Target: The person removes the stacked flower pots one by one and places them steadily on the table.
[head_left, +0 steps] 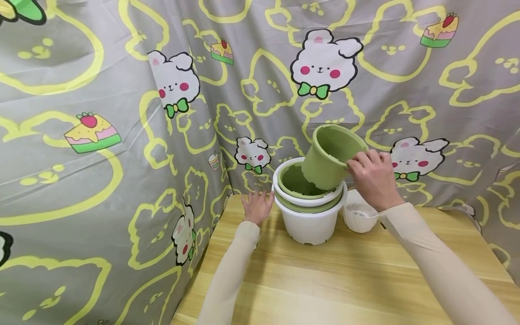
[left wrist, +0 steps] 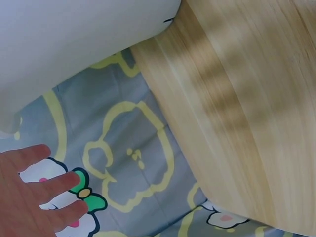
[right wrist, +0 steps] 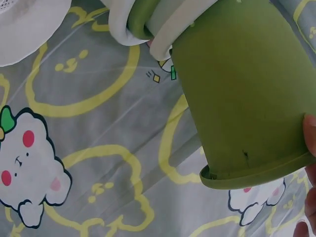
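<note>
A green plastic flowerpot [head_left: 317,162] is tilted above a stack of nested pots, its mouth toward the upper right. My right hand [head_left: 374,178] grips its rim, thumb on the outer wall in the right wrist view. The stack has a white pot [head_left: 310,226] at the bottom, with green and white rims showing above it. Another green pot [head_left: 293,180] sits in the top, its inside partly hidden by the raised pot. Left of the stack, my left hand [head_left: 257,207] has its fingers spread near the white rim; whether it touches cannot be told.
Right of the stack stands a small white pot [head_left: 359,220] with holes in its bottom, partly behind the right wrist. Everything stands on a wooden table [head_left: 317,284]. A grey patterned curtain [head_left: 260,117] hangs close behind and on the left.
</note>
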`<state>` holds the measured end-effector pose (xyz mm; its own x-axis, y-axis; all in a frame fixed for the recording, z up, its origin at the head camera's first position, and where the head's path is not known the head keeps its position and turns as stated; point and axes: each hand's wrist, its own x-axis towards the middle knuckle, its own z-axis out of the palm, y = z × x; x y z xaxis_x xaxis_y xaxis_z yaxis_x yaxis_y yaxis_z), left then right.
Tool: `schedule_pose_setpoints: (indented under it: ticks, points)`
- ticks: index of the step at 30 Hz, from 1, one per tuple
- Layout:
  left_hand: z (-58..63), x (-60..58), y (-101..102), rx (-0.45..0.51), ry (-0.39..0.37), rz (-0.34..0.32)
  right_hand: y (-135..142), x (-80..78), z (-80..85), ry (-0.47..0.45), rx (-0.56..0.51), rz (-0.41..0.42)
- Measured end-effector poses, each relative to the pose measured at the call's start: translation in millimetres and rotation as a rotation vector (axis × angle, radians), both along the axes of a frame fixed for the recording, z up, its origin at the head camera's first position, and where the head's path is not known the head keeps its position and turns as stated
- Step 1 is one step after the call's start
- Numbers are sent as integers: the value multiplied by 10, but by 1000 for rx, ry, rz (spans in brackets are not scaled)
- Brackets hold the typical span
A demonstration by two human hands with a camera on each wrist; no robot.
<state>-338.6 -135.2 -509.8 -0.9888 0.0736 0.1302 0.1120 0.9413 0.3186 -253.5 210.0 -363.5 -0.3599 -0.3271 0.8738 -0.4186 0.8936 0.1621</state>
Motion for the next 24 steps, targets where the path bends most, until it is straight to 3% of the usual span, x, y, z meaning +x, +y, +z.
schedule_pose_setpoints:
  ticks: [14,24]
  points:
    - [-16,-12,5,15,-3,-4,273,66,-44,-13,-48,-15]
    - [-23,-6,4,-2,-4,-1,715,130,-213,-53,-35,-59]
